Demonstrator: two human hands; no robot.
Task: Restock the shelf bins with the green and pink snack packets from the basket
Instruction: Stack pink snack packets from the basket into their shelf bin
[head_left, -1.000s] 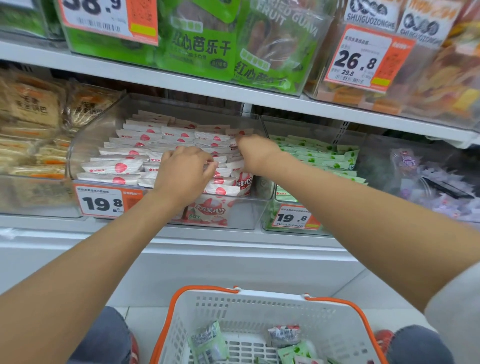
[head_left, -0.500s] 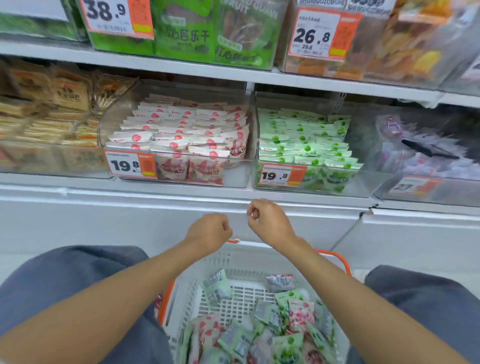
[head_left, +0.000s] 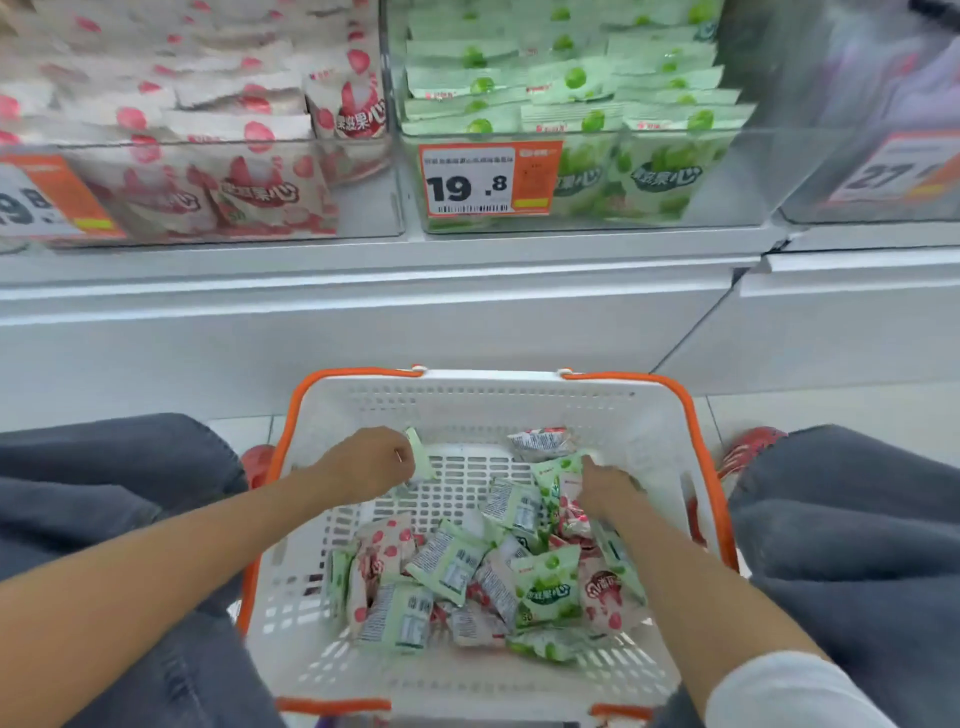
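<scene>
A white shelf front is running across the middle of the frame, and two clear bins are sitting on it along the top. The pink bin at upper left is holding rows of pink packets. The green bin at upper centre is holding rows of green packets behind an orange price tag reading 19.8. At lower centre a white basket with orange handles is standing on the floor, and a loose heap of packets, green and pink, is lying in its near half. The left hand is hanging over the basket's far left part, its fingers curled and pinching a single green packet by the edge. The right hand is pressing down among the packets at the basket's right side. Its fingertips are hidden, so whether it is gripping one cannot be told. Grey trouser legs are flanking the basket on both sides, and a white sleeve is showing at lower right.
</scene>
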